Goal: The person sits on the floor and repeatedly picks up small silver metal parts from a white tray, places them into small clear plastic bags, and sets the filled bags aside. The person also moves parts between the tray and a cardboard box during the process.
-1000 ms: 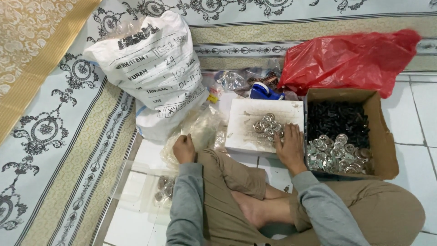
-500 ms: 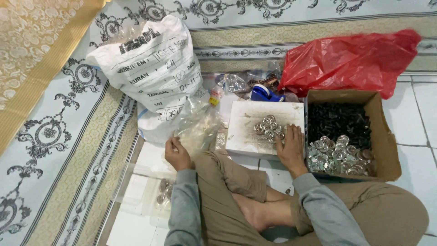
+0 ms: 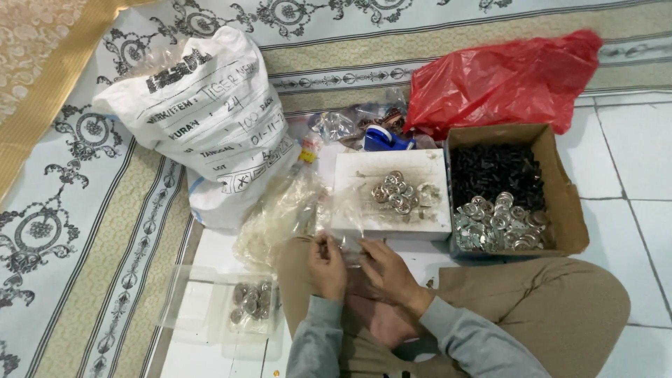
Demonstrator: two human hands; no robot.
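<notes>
Both hands meet over the lap: the left hand [image 3: 326, 264] is pinched shut on the edge of a thin clear plastic bag [image 3: 343, 231], while the right hand [image 3: 387, 269] lies just beside it with fingers curved on the same film, though whether they clamp it I cannot tell. The bag is limp, crinkled and glossy, so it could slip from the pinch or tear at its mouth. Just beyond, touching the bag, a flat white foam block [image 3: 392, 192] carries a small heap of shiny round metal rings [image 3: 397, 192]; a nudge might scatter them across the tiled floor [image 3: 630, 161]. To the right, a brown cardboard box [image 3: 570, 210] holds more silver rings and small black pieces.
</notes>
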